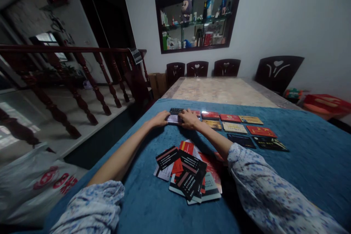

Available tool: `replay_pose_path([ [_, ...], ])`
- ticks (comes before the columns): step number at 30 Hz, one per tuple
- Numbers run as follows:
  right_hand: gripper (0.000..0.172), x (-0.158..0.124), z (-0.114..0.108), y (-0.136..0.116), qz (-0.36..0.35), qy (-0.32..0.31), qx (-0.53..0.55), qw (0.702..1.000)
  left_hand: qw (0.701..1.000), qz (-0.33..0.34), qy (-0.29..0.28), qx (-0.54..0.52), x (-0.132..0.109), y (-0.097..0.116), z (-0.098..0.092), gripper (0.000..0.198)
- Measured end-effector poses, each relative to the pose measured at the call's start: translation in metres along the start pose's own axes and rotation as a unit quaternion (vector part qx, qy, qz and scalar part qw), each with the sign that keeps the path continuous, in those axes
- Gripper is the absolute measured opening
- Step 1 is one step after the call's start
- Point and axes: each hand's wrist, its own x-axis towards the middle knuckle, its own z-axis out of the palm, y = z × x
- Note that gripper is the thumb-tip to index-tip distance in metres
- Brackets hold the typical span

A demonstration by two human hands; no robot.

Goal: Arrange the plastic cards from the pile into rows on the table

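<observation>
Both my arms reach forward over a blue cloth [301, 175]. My left hand [160, 119] and my right hand [189, 119] meet at a pale card [173, 119] lying on the cloth, fingers curled down onto it. A dark card [175, 110] lies just beyond. To the right, several cards lie face up in neat rows [241, 128], red, yellow, white and black. Close to me sits a loose pile of cards [189, 175], mostly black and red backs, overlapping each other.
The cloth covers the near part of a long marble-topped table [219, 91]. Dark wooden chairs [197, 68] stand at its far end and right side. A wooden stair railing [82, 76] runs on the left. A white plastic bag [33, 182] lies at lower left. A wall niche [197, 14] holds bottles.
</observation>
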Motion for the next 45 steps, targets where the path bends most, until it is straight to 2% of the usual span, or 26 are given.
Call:
replay_pose_path([
  [12, 0.038, 0.006, 0.009, 0.007, 0.010, -0.005, 0.021, 1.000, 0.998, -0.020, -0.056, -0.007, 0.014, 0.000, -0.006, 0.030],
  [18, 0.037, 0.009, 0.015, 0.009, 0.011, -0.010, 0.045, 0.999, 0.997, -0.041, -0.068, -0.022, 0.017, -0.005, -0.004, 0.042],
  [22, 0.041, 0.010, 0.018, 0.011, 0.015, -0.003, 0.055, 0.998, 0.998, -0.029, -0.057, -0.026, 0.017, -0.005, -0.005, 0.051],
  [28, 0.042, 0.009, 0.019, 0.014, 0.005, 0.004, 0.054, 0.999, 0.997, -0.006, -0.079, -0.005, 0.016, 0.000, -0.009, 0.037],
  [36, 0.050, 0.002, 0.021, 0.015, 0.018, 0.013, 0.045, 0.999, 0.999, 0.011, -0.023, -0.034, 0.005, -0.001, -0.002, 0.050],
  [40, 0.055, -0.006, 0.015, 0.017, 0.021, 0.047, 0.042, 0.998, 0.999, 0.006, 0.007, -0.045, -0.002, -0.004, 0.003, 0.053],
  [45, 0.049, -0.016, 0.003, 0.019, 0.025, 0.093, 0.046, 0.994, 0.994, -0.004, 0.082, -0.069, -0.011, 0.002, 0.010, 0.046],
])
